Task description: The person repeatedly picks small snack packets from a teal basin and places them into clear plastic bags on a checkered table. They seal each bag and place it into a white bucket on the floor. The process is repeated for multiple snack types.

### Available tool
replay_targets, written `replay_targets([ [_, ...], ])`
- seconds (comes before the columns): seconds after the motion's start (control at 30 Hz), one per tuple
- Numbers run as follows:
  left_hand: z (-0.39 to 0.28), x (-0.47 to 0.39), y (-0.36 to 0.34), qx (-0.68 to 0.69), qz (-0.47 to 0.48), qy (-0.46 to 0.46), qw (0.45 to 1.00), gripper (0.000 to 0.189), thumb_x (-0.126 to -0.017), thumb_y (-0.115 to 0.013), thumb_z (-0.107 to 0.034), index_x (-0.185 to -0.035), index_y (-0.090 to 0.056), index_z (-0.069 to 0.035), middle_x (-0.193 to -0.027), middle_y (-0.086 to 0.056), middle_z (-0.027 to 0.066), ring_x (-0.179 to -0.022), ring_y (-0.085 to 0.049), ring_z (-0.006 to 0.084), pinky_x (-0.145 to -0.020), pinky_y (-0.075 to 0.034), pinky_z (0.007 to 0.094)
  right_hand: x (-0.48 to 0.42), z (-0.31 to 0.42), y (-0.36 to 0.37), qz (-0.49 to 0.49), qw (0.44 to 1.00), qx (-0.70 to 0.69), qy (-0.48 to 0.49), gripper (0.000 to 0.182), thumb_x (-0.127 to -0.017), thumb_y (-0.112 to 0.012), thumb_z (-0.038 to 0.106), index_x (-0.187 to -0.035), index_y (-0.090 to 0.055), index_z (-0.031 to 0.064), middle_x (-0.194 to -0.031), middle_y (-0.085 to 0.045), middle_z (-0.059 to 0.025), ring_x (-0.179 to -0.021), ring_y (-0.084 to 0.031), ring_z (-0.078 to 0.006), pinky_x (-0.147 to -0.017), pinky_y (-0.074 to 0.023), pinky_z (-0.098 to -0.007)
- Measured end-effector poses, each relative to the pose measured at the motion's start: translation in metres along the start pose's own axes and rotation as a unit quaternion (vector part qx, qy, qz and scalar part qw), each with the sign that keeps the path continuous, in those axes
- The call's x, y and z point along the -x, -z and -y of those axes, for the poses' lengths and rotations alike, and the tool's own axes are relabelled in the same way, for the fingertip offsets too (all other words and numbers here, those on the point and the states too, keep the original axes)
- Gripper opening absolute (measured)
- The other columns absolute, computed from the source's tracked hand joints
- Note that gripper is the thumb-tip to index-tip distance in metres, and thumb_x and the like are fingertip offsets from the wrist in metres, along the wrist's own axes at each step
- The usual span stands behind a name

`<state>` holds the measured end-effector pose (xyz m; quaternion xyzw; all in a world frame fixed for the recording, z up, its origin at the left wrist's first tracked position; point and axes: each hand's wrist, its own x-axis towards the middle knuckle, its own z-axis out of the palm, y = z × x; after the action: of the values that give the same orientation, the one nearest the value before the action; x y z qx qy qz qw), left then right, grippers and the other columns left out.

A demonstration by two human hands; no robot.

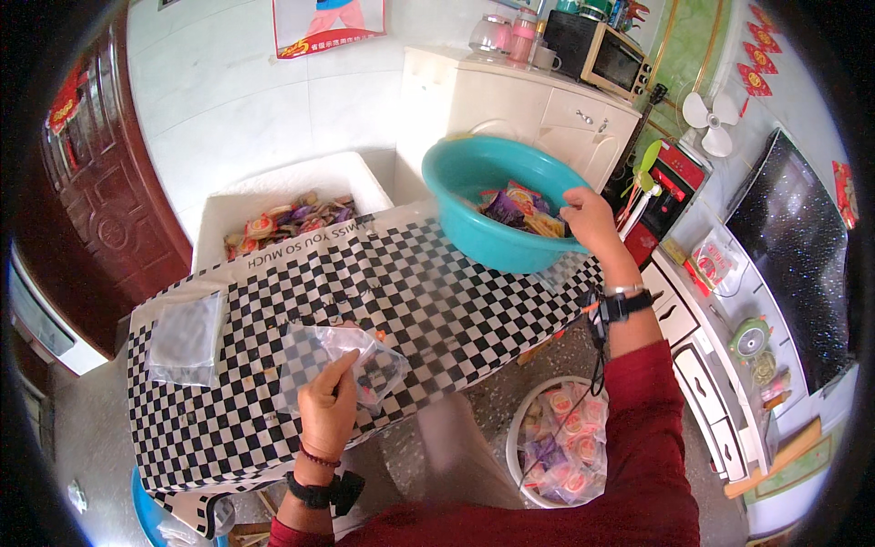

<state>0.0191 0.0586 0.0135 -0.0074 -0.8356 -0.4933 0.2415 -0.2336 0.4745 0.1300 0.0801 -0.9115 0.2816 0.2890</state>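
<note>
My left hand (328, 403) pinches a clear plastic bag (376, 372) above the checkered tablecloth (260, 410). Small dark and coloured things show in or behind the bag; which of these I cannot tell. At the right rim of a teal plastic basin (492, 239) is my right hand (591, 222), fingers curled by the inside. Whether it grips the rim or a packet is hidden. Purple, red and yellow wrapped packets (516, 208) lie in the basin. To the left, a stack of flat clear bags (184, 335) rests on the cloth.
Behind the table stands a white foam box (219, 212) holding many wrapped packets (294, 222). On the floor by my right side, a white bucket (514, 444) contains filled clear bags (567, 444). A dark cable (597, 362) hangs from my right wrist. A blue tub (145, 509) sits at lower left.
</note>
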Motion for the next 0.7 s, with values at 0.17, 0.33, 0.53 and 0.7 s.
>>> replay_targets([
  [0.17,-0.004,0.0,0.005,-0.004,0.024,0.03,0.999,0.024,-0.097,-0.061,0.001,-0.116,-0.074,-0.001,-0.098,-0.077,0.0167,-0.084,-0.071,0.0124,-0.074,-0.054,0.0275,-0.032,-0.021,-0.02,0.18,0.966,0.184,-0.035,0.046,-0.085,-0.074,0.016,-0.126,-0.066,-0.0017,-0.125,-0.069,-0.0224,-0.116,-0.066,-0.0354,-0.099,-0.0521,-0.0404],
  [0.33,0.003,0.001,0.002,0.011,-0.012,-0.011,1.0,0.025,-0.094,-0.062,0.004,-0.114,-0.075,-0.004,-0.081,-0.073,0.0142,-0.069,-0.068,0.0129,-0.064,-0.052,0.028,-0.045,0.008,-0.031,0.35,0.91,0.214,-0.061,0.052,-0.09,-0.07,0.029,-0.134,-0.063,0.0016,-0.13,-0.067,-0.0225,-0.117,-0.066,-0.0358,-0.1,-0.0504,-0.0403],
  [0.53,0.011,0.001,-0.002,-0.012,-0.021,-0.028,0.999,0.025,-0.094,-0.063,0.003,-0.113,-0.076,-0.005,-0.076,-0.071,0.0141,-0.067,-0.067,0.0129,-0.063,-0.052,0.0281,-0.042,0.014,-0.028,0.392,0.903,0.161,-0.07,0.057,-0.092,-0.068,0.04,-0.135,-0.062,0.0031,-0.133,-0.066,-0.0226,-0.119,-0.064,-0.036,-0.102,-0.0482,-0.0406],
  [0.7,0.004,0.001,0.0,-0.003,-0.01,-0.004,1.0,0.024,-0.094,-0.062,0.003,-0.113,-0.076,-0.004,-0.075,-0.071,0.0144,-0.065,-0.066,0.0125,-0.062,-0.051,0.0278,-0.038,0.03,-0.025,0.41,0.891,0.189,-0.053,0.064,-0.091,-0.071,0.047,-0.137,-0.061,0.0031,-0.135,-0.064,-0.0226,-0.119,-0.063,-0.0364,-0.103,-0.0474,-0.0417],
])
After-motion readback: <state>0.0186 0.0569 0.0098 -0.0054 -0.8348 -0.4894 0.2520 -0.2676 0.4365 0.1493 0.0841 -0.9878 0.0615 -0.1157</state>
